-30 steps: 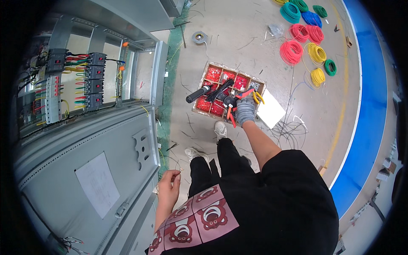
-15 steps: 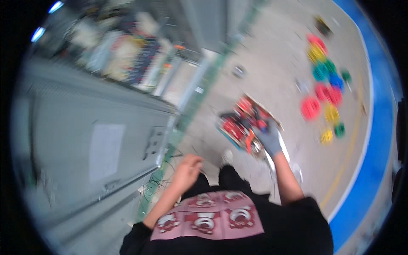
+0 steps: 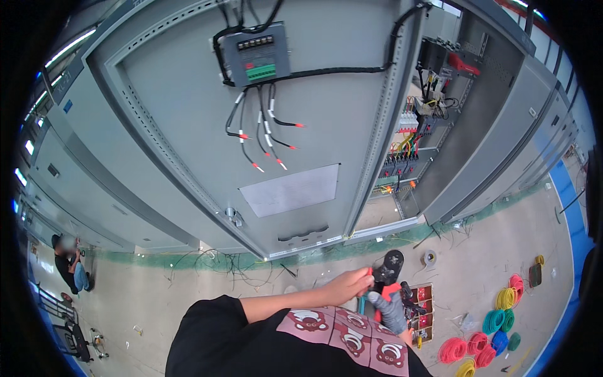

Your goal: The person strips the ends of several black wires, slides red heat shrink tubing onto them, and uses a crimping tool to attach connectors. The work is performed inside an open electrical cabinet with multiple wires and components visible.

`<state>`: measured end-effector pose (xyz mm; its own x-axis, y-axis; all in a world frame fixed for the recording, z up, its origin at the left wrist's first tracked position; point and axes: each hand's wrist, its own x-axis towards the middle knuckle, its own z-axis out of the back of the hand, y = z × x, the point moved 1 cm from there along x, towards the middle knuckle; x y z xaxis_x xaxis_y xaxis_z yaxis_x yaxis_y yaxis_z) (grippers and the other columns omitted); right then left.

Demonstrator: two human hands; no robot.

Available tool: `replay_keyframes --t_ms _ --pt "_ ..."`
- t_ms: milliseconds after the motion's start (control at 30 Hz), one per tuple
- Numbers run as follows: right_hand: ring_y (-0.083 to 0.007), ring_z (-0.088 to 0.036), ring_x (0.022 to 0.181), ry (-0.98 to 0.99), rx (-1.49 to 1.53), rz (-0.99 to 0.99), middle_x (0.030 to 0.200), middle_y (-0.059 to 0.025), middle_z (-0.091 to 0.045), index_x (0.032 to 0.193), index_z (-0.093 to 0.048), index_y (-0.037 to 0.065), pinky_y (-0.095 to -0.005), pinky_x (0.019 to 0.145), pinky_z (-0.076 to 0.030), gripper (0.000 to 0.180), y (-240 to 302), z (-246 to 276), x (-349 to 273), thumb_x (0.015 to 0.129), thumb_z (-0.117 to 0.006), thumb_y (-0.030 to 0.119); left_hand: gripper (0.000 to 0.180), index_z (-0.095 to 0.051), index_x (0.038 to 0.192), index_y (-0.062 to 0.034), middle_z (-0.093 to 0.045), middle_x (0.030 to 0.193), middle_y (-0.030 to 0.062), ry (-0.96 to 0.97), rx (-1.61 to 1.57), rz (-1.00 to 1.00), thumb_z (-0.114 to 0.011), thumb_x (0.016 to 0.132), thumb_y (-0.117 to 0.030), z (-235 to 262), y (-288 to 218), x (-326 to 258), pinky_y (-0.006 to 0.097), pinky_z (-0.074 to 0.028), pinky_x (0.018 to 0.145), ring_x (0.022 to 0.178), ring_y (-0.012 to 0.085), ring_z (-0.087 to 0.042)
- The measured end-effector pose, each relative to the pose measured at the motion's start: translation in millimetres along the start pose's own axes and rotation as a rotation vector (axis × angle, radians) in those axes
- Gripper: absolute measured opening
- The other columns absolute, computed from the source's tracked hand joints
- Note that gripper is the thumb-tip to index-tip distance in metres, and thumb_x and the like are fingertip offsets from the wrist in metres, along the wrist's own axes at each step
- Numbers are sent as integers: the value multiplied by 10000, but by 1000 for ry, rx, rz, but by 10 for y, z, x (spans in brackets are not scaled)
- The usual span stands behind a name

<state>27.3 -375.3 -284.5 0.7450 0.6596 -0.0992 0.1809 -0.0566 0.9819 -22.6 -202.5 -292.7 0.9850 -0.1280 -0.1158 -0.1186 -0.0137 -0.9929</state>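
Observation:
My bare left hand (image 3: pixel 347 287) and my grey-gloved right hand (image 3: pixel 392 312) meet in front of my chest. Between them is a plier-like hand tool (image 3: pixel 387 269) with a black head and red and teal handles. My left fingers pinch the red part just below the head. My right glove closes around the lower handles. Directly ahead stands an open grey cabinet door (image 3: pixel 188 138), carrying a black module (image 3: pixel 256 60) with a green terminal strip. Black wires with red tips (image 3: pixel 267 141) hang loose from that module.
A white paper sheet (image 3: pixel 290 190) is stuck on the door. The open cabinet (image 3: pixel 421 144) at right shows coloured wiring. On the floor lie a red toolbox (image 3: pixel 422 311), coloured wire coils (image 3: pixel 493 327), a tape roll (image 3: pixel 429 257) and wire scraps. Another person (image 3: pixel 68 264) crouches far left.
The view has swung up from the floor and toolbox to the cabinet door. My right hand has left the toolbox with the tool and my left hand has come up to it.

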Motion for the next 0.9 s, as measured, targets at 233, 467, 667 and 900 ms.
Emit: replay_keyframes --t_ms 233,467,667,900 --pt "-106 -524 961 224 265 -258 1041 14 -558 1198 -537 77 -255 839 -428 464 50 -885 554 814 -743 238 271 -505 1019 -40 -495 735 -4 -75 0 -114 -388 1046 -283 989 -231 -453 244 -387 583 641 73 -461" --pt "-156 -549 1141 221 313 -28 1228 -53 -599 1324 -518 19 -295 982 -419 598 180 -1588 849 788 -705 209 282 -492 1013 0 -593 836 158 -190 1038 -248 -502 997 -282 1645 -945 -818 387 -490 671 765 306 -611" --pt "-256 -531 1241 267 638 134 1300 -94 -536 1476 -312 7 -422 1065 -437 939 600 -1728 898 696 -823 115 129 -636 907 -70 -594 789 42 -286 1392 -861 -691 808 -131 1718 -2094 -1363 357 -445 605 693 242 -579" --pt "-273 -576 1183 116 80 500 1242 -149 -605 1410 -403 -29 -416 1046 -430 763 1384 -1246 1243 751 -720 187 247 -629 1055 5 -655 941 114 -244 1243 -790 -685 822 -51 2288 -3034 -716 350 -502 766 837 255 -622"
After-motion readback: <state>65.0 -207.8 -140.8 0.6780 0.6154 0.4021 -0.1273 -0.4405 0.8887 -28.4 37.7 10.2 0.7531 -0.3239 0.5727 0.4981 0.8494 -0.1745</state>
